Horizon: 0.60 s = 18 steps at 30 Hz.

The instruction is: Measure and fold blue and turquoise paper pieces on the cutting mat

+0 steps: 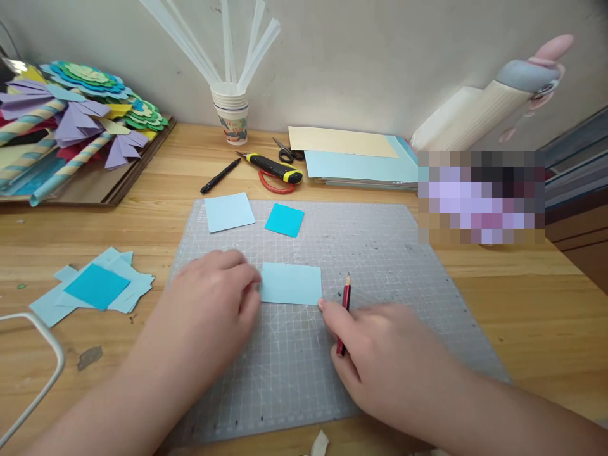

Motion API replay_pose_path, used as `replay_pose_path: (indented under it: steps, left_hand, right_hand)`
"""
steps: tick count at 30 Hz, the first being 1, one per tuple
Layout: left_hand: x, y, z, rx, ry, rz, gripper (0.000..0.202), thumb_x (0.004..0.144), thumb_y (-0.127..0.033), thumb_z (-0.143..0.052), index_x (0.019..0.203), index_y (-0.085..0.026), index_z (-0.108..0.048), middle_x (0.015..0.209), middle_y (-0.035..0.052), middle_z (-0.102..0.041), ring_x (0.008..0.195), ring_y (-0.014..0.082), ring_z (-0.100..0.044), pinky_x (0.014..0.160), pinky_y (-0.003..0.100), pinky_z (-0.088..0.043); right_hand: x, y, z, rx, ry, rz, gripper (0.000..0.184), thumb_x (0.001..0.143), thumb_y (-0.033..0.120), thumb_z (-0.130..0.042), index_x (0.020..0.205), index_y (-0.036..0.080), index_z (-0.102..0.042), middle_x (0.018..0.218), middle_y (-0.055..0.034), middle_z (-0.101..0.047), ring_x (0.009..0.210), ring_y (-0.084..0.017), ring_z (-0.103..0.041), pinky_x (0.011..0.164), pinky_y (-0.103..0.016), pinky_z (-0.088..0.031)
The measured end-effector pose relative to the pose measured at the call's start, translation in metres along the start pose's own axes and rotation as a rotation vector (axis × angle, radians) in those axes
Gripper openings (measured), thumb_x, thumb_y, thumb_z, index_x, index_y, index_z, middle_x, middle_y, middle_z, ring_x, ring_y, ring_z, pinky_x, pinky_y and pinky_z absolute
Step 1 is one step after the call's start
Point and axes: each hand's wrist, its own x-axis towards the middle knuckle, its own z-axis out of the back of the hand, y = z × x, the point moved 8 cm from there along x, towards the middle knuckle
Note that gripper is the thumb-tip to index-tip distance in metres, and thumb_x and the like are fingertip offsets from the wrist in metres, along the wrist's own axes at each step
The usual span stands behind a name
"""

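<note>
A light blue paper rectangle [291, 284] lies on the grey cutting mat [394, 253] between my two hands. My left hand [216, 304] is closed at its left edge, fingers curled and the tips partly hidden. A red and black pencil [346, 310] sits in the fingers of my right hand [375, 348], point facing away from me. One fingertip of that hand touches the paper's lower right corner. Farther up the mat lie a pale blue paper square [230, 212] and a bright blue paper square [285, 220].
Blue paper scraps [114, 278] lie left of the mat. Behind it are a black pen [221, 176], a yellow-black utility knife [273, 168], scissors [287, 152] and a paper stack [361, 168]. A paper cup [232, 117] holds white strips. Paper flowers [85, 79] fill the far left.
</note>
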Motion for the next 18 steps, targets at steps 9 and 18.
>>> replay_pose_path:
  steps: [9, 18]
  left_hand:
    - [0.014, -0.001, -0.038, -0.196, 0.169, 0.015, 0.031, 0.076, -0.037, -0.068, 0.103, -0.024, -0.062, 0.103, 0.0031, -0.066, 0.101, 0.0253, -0.056, 0.092, 0.045, -0.038]
    - [0.005, -0.034, -0.009, -0.181, 0.115, -0.351, 0.032, 0.073, -0.002, -0.051, 0.069, -0.028, -0.068, 0.102, -0.0021, -0.065, 0.107, 0.0201, -0.049, 0.095, 0.042, -0.030]
  right_hand:
    - [0.000, -0.021, 0.012, 0.345, -0.265, -0.038, 0.010, 0.076, 0.011, -0.044, 0.074, 0.021, -0.045, 0.056, 0.0021, -0.060, 0.044, -0.012, -0.049, 0.047, -0.028, -0.025]
    - [0.022, -0.069, -0.008, 1.177, -0.307, -0.211, 0.026, 0.083, 0.030, -0.058, 0.082, 0.025, -0.032, 0.098, -0.0028, -0.062, 0.074, -0.013, -0.055, 0.066, -0.029, -0.045]
